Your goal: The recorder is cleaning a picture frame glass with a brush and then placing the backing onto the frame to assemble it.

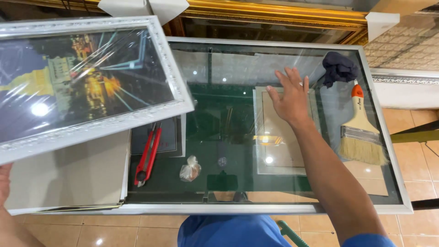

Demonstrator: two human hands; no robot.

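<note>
Right hand lies flat and open on the glass table; my left hand, mostly hidden, seems to grip the white-framed picture lifted at the left. I judge it stiff, light, fragile: hold the frame edges.

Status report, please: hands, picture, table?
Left hand holds framed picture tilted above table. Right hand flat, open, on glass tabletop. Red cutter, brush, dark cloth lie nearby.
</note>
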